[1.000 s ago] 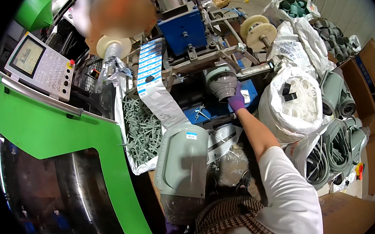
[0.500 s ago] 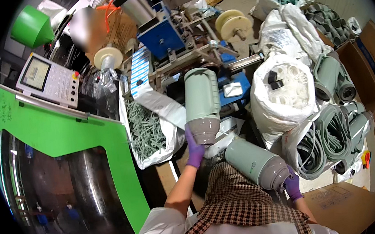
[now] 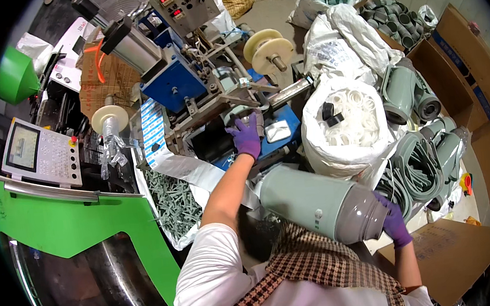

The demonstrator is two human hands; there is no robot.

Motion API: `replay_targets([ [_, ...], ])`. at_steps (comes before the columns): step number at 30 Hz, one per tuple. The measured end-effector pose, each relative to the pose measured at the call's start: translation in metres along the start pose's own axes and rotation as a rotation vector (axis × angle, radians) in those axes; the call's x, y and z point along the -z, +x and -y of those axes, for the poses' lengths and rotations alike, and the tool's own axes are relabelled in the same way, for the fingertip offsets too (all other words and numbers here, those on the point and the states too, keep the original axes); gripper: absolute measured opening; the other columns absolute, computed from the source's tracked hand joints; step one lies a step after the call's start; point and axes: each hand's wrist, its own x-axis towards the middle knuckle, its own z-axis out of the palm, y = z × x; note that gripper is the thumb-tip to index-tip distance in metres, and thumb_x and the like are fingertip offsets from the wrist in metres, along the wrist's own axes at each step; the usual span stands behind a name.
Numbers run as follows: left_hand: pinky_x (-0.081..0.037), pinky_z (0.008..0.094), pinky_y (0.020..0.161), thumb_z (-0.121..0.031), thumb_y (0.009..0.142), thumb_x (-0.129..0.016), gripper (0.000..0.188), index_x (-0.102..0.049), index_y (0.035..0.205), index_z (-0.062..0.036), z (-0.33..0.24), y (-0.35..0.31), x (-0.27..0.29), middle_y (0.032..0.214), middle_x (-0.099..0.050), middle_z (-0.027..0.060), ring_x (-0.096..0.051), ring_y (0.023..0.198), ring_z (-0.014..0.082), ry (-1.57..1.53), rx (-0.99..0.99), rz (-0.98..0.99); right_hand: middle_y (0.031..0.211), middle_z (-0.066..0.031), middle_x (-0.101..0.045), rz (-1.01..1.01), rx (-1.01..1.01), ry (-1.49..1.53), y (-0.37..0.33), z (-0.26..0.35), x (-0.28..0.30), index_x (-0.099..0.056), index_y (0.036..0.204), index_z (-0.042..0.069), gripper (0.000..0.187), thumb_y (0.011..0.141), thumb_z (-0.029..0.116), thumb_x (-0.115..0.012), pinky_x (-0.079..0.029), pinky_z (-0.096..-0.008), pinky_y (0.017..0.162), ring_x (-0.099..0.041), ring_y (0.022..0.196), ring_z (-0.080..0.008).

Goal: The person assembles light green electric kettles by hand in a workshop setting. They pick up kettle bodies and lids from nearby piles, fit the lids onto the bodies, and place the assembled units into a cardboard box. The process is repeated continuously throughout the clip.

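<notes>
My right hand (image 3: 394, 221), in a purple glove, grips the grey collar end of a pale green thermos-jug body (image 3: 308, 197). This body lies tilted across my lap, its green end pointing left, and part of my fingers is hidden behind the collar. My left hand (image 3: 245, 138), also gloved in purple, reaches forward with its fingers spread against the grey end of another thermos-jug body (image 3: 259, 123). That second body sits in the press machine (image 3: 173, 80), mostly hidden by the frame and my hand.
A white sack of clear rings (image 3: 354, 122) stands right of the machine, with coiled grey-green parts (image 3: 417, 166) nearby. Small green pieces (image 3: 170, 201) fill a bag at left, beside a green machine (image 3: 75, 222) with a control panel (image 3: 38, 152). Cardboard (image 3: 452, 257) lies at lower right.
My left hand has moved forward, and the thermos-jug body it held is now inside the press machine. The body in my right hand has risen closer to view. The view has shifted to the right.
</notes>
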Motion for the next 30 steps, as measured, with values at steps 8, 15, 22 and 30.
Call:
replay_targets([
  [8,-0.032,0.0470,0.115,-0.036,0.096,-0.059,0.075,-0.023,0.157,-0.0121,-0.007,-0.071,0.089,0.161,-0.018,0.0233,-0.034,0.142,0.0409,-0.856,-0.627,0.164,0.127,-0.0101,-0.065,0.097,0.241,-0.308,0.030,0.080,0.092,-0.056,0.136,-0.002,0.053,0.087,0.014,-0.068,-0.045,-0.0306,0.102,-0.059,0.112,-0.0147],
  [15,-0.038,0.0375,0.111,-0.027,0.100,-0.055,0.065,-0.028,0.152,0.0016,-0.063,-0.274,0.155,0.143,-0.049,0.0147,-0.050,0.128,0.0233,-1.711,-0.365,0.813,0.121,-0.0053,-0.065,-0.141,0.460,0.009,0.031,0.142,0.117,-0.057,0.131,-0.002,0.036,0.099,0.017,-0.053,-0.046,-0.0279,0.099,-0.058,0.111,-0.0128],
  [22,-0.043,0.0316,0.106,-0.024,0.095,-0.068,0.059,-0.046,0.144,0.0003,-0.019,-0.303,0.201,0.141,-0.054,0.0140,-0.052,0.130,0.0208,-1.247,-0.438,1.107,0.115,-0.0064,-0.065,-0.243,0.828,0.361,0.043,0.119,0.059,-0.065,0.113,0.001,0.041,0.106,0.033,-0.041,-0.043,-0.0305,0.100,-0.059,0.108,-0.0153],
  [30,-0.040,0.0354,0.109,-0.006,0.089,-0.053,0.043,-0.055,0.131,0.0032,-0.090,-0.150,0.281,0.131,-0.060,0.0143,-0.055,0.125,0.0239,-1.284,-1.068,-0.275,0.117,-0.0062,-0.063,0.217,0.831,0.142,0.076,0.142,-0.063,-0.062,0.123,0.003,0.038,0.102,0.030,-0.047,-0.044,-0.0289,0.098,-0.058,0.110,-0.0140],
])
